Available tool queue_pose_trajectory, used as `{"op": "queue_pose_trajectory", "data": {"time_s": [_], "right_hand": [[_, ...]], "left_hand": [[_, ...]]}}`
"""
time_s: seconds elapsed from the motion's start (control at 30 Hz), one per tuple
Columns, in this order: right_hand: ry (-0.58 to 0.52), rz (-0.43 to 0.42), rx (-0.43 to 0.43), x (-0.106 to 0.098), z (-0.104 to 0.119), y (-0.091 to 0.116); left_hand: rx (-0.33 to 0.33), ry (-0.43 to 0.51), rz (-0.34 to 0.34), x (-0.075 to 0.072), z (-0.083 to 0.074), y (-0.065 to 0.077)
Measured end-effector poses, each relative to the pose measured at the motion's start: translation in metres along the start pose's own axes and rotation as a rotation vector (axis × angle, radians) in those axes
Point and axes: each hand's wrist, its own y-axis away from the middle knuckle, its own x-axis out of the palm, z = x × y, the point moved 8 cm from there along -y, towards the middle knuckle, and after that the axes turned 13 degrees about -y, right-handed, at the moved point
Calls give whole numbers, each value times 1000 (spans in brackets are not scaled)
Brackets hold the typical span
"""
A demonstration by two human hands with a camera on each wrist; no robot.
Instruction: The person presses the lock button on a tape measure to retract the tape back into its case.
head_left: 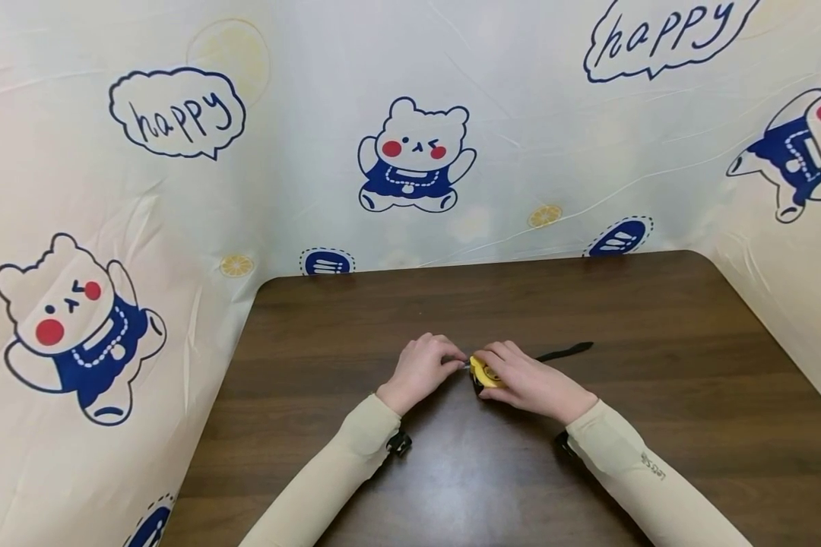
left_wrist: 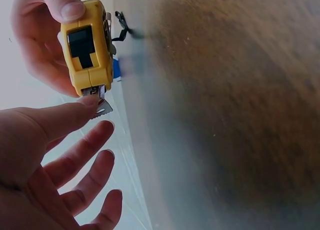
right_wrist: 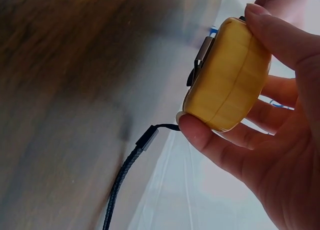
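Observation:
A yellow tape measure (head_left: pixel 483 374) with black parts is gripped by my right hand (head_left: pixel 523 380), near the middle of the table. In the right wrist view the thumb and fingers wrap the yellow case (right_wrist: pixel 227 75). My left hand (head_left: pixel 424 370) is at its left end. There, thumb and index finger pinch the metal end hook (left_wrist: pixel 103 109) at the mouth of the case, while the other fingers are spread loosely. A black braided wrist strap (head_left: pixel 566 352) trails from the tape measure to the right; the right wrist view shows its cord (right_wrist: pixel 120 177) too.
The dark brown wooden table (head_left: pixel 328 327) has rounded far corners. A pale curtain (head_left: pixel 301 152) printed with bears and "happy" bubbles stands round its back and sides. Each wrist wears a small black camera, such as the left one (head_left: pixel 400 442).

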Motion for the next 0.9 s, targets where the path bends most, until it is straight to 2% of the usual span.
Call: {"op": "queue_pose_trajectory", "data": {"time_s": [0.43,0.9], "right_hand": [[-3,0,-9,-1,3,-2],[-31,14,-3,1,3,-2]], "left_hand": [[8,21,-11,-1,-4,-1],[-13,68,24,3,-5,0]]}}
